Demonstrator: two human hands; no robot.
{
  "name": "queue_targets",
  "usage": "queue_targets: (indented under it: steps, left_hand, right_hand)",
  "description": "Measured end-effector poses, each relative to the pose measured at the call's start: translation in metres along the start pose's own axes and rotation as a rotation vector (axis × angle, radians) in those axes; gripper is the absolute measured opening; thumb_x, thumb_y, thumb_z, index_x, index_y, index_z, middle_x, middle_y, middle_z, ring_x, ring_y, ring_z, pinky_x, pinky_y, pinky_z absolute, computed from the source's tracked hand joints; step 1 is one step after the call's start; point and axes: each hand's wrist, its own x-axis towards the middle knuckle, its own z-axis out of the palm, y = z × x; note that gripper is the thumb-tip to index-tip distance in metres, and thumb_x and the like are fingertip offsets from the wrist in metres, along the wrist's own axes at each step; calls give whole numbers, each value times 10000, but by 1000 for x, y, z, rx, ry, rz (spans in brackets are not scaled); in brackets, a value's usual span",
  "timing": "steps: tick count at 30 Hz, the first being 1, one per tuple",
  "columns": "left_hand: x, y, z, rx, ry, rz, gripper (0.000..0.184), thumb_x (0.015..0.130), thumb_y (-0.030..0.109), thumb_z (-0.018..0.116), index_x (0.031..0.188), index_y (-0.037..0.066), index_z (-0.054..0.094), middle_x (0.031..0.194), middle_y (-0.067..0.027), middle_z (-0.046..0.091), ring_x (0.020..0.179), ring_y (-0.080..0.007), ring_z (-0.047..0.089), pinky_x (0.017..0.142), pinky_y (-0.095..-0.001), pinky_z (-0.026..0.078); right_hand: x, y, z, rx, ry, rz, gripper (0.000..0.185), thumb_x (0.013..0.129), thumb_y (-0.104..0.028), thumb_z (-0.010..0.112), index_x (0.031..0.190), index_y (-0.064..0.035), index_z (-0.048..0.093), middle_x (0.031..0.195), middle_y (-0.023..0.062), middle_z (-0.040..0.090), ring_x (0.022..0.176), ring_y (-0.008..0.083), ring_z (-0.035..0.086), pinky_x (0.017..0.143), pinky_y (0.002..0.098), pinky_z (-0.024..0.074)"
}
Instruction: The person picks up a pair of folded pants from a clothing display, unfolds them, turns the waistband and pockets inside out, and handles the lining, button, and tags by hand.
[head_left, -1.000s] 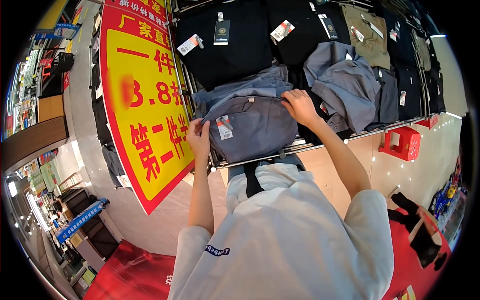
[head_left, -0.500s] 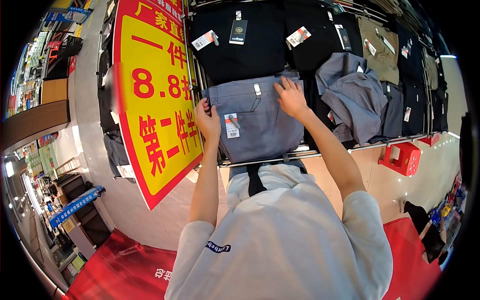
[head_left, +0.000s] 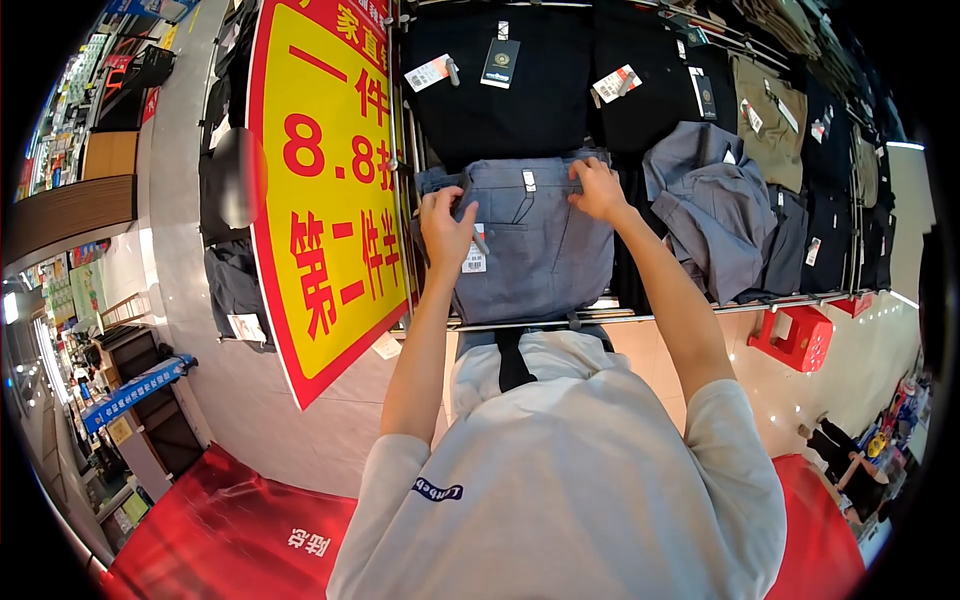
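Observation:
A folded pair of blue-grey trousers (head_left: pixel 540 255) lies in front of me at the near edge of the display rack, on top of other grey cloth. My left hand (head_left: pixel 446 230) is closed with bent fingers and thumb on the trousers' upper left part, partly covering a white and red price tag (head_left: pixel 474 258). At the upper right of the waistband, my right hand (head_left: pixel 601 190) pinches the cloth between thumb and fingers. A small white label (head_left: pixel 529 181) sits on the waistband between both hands.
Black folded trousers (head_left: pixel 500 125) with tags lie behind. To the right is a crumpled grey garment (head_left: pixel 710 215), with khaki trousers (head_left: pixel 768 120) beyond it. A large yellow and red sign (head_left: pixel 325 200) stands at left. A red stool (head_left: pixel 790 338) is under the rack's right side.
My left hand has moved right from the trousers' left edge onto their upper left part, now covering some of the tag. My right hand has curled from spread fingers into a pinch.

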Motion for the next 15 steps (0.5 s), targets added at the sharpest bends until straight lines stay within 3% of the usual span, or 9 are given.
queue_targets:
  steps: [3,6,7,10,13,15]
  left_hand:
    - [1,5,6,-17,-18,95,257,763,70,777,962,46,617,952,-138,622,920,-360,603,802,-435,488]
    - [-3,13,11,-17,-23,-72,266,766,88,783,978,34,632,979,-154,659,937,-363,616,816,-435,490]
    - [-3,11,13,1,-30,-103,299,794,135,767,1047,26,650,1006,-177,681,954,-370,627,828,-452,480]
    - [0,10,14,176,-109,-77,363,817,179,748,1131,24,651,1015,-189,687,964,-377,633,837,-462,458]
    - [4,23,3,194,-250,-100,370,832,201,727,1142,13,651,992,-187,687,960,-382,633,845,-457,438]
    - [-1,23,3,158,-221,-8,355,830,190,729,1125,8,657,972,-184,681,952,-380,632,843,-449,433]
  right_hand:
    - [4,1,1,-1,-18,9,721,759,-169,800,1403,-147,478,1330,120,524,1281,330,481,1063,558,369]
    - [-3,-2,9,-51,93,-74,770,770,-161,786,1447,-150,420,1419,111,485,1347,325,438,1107,602,326]
    - [-3,-3,10,-46,85,-76,780,773,-158,781,1457,-151,405,1439,109,473,1361,323,427,1114,613,313]
    - [-1,-4,14,-33,70,-75,801,781,-149,766,1480,-154,373,1476,107,450,1387,318,406,1129,633,288]
    - [2,-5,15,-15,78,-59,802,785,-149,761,1484,-155,369,1474,110,454,1383,320,410,1131,632,287]
    - [3,-5,12,1,77,-53,802,781,-158,765,1482,-156,375,1476,112,453,1383,324,411,1137,634,280]
